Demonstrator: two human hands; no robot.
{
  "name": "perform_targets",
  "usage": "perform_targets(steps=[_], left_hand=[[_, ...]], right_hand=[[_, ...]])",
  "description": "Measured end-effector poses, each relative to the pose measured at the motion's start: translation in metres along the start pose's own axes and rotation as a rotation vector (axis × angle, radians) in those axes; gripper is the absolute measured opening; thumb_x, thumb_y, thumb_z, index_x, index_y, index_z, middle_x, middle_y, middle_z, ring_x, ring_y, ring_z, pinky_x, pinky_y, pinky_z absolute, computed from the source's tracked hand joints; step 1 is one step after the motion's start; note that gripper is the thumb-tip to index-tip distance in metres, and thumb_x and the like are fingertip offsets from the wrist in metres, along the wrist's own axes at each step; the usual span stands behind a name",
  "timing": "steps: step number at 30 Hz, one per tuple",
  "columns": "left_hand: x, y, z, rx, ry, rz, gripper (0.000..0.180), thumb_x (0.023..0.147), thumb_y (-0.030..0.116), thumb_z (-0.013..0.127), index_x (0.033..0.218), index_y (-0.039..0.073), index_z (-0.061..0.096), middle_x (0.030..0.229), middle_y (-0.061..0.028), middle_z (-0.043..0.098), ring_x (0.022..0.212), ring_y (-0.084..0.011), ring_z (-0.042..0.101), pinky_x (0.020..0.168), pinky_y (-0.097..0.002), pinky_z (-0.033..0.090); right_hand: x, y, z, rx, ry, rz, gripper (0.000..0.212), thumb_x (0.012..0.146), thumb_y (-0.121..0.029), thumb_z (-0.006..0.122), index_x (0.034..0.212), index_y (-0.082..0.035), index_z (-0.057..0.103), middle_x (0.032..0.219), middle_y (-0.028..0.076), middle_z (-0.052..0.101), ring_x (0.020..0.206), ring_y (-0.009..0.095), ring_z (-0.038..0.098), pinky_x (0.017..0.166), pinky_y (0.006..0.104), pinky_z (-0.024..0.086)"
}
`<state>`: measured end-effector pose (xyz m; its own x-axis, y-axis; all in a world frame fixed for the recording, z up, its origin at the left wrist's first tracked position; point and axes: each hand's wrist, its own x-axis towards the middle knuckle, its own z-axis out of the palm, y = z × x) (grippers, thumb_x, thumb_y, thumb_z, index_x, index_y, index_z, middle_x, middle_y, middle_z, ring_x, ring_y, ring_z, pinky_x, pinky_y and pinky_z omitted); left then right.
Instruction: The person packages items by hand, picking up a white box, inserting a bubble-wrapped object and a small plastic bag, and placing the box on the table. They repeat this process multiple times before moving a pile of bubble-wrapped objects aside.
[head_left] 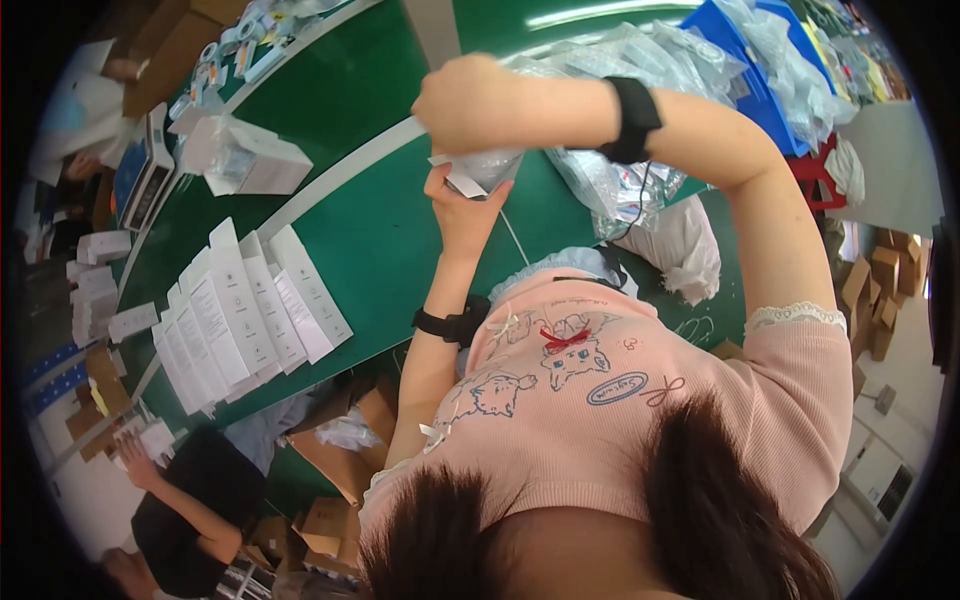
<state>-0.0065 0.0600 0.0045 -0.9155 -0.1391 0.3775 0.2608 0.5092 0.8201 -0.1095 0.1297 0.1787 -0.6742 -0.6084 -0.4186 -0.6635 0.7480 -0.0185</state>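
Green table [380, 230] below: both hands clamp one small plastic packet [478, 172], right hand [470, 100] above, left hand [462, 210] beneath.

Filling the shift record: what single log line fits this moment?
left hand: under packet | right hand: atop packet | packet: small, clear, held over green table
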Motion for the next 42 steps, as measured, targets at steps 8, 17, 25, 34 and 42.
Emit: perform_targets(steps=[8, 17, 25, 34, 42], left_hand=[[-0.027, -0.039, -0.023, -0.332, 0.127, 0.125, 0.081, 0.055, 0.015, 0.083, 0.111, 0.004, 0.025, 0.111, -0.0158, 0.039, 0.105, -0.0284, 0.046, 0.084, -0.0377, 0.042], [-0.039, -0.052, -0.043, 0.039, -0.030, -0.086, 0.084, 0.056, 0.015, 0.082, 0.113, 0.004, 0.021, 0.118, -0.0171, 0.036, 0.109, -0.0277, 0.044, 0.086, -0.0372, 0.041], [-0.004, -0.005, -0.039, -0.553, -0.022, 0.241, 0.076, 0.057, 0.011, 0.081, 0.115, 0.007, 0.033, 0.123, -0.0216, 0.037, 0.105, -0.0246, 0.049, 0.086, -0.0356, 0.042], [0.018, 0.023, -0.077, -0.067, -0.045, -0.033, 0.014, 0.065, 0.003, 0.070, 0.075, 0.001, 0.061, 0.100, -0.0143, 0.058, 0.086, -0.0215, 0.058, 0.073, -0.0291, 0.046], [0.029, 0.022, -0.074, -0.142, 0.021, -0.226, 0.006, 0.066, 0.001, 0.066, 0.070, -0.001, 0.061, 0.082, -0.0103, 0.063, 0.071, -0.0183, 0.060, 0.062, -0.0263, 0.045]], right_hand=[[-0.069, 0.045, 0.071, 0.629, 0.822, -0.502, 0.046, 0.079, -0.022, 0.060, 0.119, -0.005, 0.044, 0.107, 0.012, 0.056, 0.094, 0.026, 0.055, 0.083, 0.0331, 0.043], [-0.192, 0.073, 0.296, 0.378, 0.366, 0.631, 0.034, 0.069, -0.016, 0.064, 0.101, -0.006, 0.057, 0.089, 0.012, 0.055, 0.087, 0.031, 0.051, 0.076, 0.0382, 0.043], [-0.212, 0.072, 0.305, 0.598, 0.357, 0.279, 0.043, 0.059, -0.001, 0.066, 0.101, -0.005, 0.058, 0.094, 0.011, 0.050, 0.088, 0.025, 0.050, 0.073, 0.0334, 0.043], [-0.154, 0.039, 0.114, 0.957, 0.675, 0.046, 0.033, 0.064, 0.001, 0.068, 0.096, -0.004, 0.059, 0.095, 0.008, 0.053, 0.072, 0.017, 0.052, 0.062, 0.0261, 0.044], [-0.043, -0.011, 0.096, 0.198, 0.683, -0.536, 0.022, 0.071, -0.015, 0.060, 0.091, -0.007, 0.059, 0.082, 0.006, 0.052, 0.090, 0.022, 0.052, 0.075, 0.0327, 0.043]])
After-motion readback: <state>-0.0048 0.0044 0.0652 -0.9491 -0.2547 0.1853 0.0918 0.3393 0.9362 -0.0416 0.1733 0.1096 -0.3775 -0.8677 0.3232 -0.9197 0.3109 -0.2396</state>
